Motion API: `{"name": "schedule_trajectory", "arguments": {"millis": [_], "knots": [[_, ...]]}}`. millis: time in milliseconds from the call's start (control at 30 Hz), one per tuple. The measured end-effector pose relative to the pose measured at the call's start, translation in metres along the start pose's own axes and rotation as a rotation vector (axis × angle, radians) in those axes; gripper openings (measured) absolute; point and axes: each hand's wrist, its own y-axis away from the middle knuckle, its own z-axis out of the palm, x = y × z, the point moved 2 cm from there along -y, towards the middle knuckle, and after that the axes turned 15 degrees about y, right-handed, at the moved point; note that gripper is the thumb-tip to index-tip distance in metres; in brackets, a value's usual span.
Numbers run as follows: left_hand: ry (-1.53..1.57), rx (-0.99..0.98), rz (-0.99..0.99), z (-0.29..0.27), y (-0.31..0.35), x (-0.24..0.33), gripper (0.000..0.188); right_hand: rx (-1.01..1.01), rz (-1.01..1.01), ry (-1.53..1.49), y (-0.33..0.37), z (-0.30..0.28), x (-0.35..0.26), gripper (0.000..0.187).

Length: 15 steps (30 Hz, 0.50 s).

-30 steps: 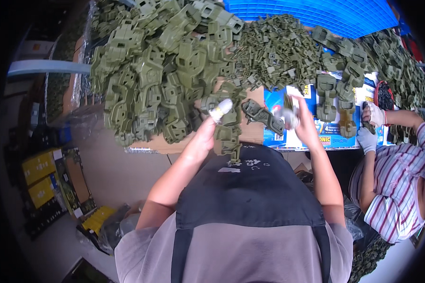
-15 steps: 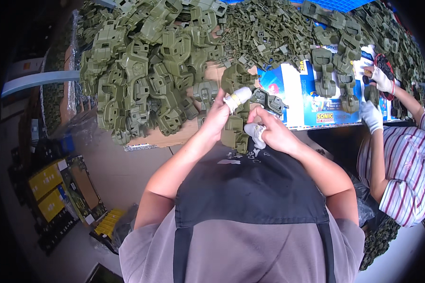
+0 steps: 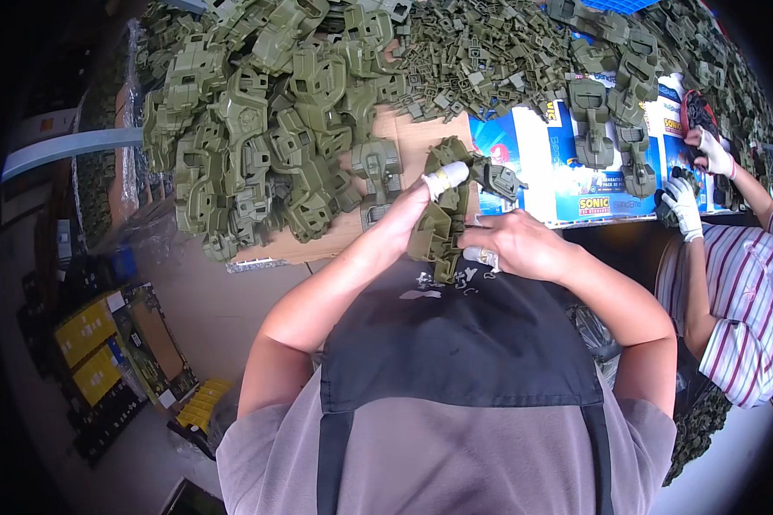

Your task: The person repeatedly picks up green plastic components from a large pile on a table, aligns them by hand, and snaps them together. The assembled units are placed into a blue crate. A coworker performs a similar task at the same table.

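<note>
An olive-green moulded plastic part (image 3: 439, 230) is tilted at the table's near edge, above my apron. My left hand (image 3: 418, 199), with white wrapping on its thumb, is closed on the part's upper left side. My right hand (image 3: 517, 244), fingers bent and one wrapped in white, presses against its lower right side; whether it also pinches something small is hidden. Just beyond my right hand lies a smaller dark green piece (image 3: 496, 178). Another green part (image 3: 376, 172) rests on the cardboard (image 3: 410, 136) left of my left hand.
Large green parts (image 3: 270, 129) pile high at the left. Small green pieces (image 3: 481, 60) are heaped at the far middle. Blue printed card sheets (image 3: 593, 184) cover the table's right side, with more parts on them. A co-worker's gloved hands (image 3: 684, 206) work at the right.
The green part has turned and shifted slightly, and my left hand has moved right with it. My right hand has swung lower and flatter against it. The co-worker's hands have moved right.
</note>
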Motion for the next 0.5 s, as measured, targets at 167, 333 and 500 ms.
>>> {"name": "schedule_trajectory", "arguments": {"millis": [167,333,500], "knots": [[-0.046,0.083,0.062,-0.002,0.002,-0.011,0.035,-0.095,-0.019,-0.122,-0.008,0.005,-0.001,0.027],[-0.075,0.077,0.086,-0.007,0.005,-0.016,0.036,-0.031,-0.023,-0.27,-0.003,0.025,0.004,0.022],[-0.04,0.089,0.071,-0.03,-0.009,-0.005,0.038,-0.012,0.031,-0.514,-0.005,0.021,0.015,0.029]]}}
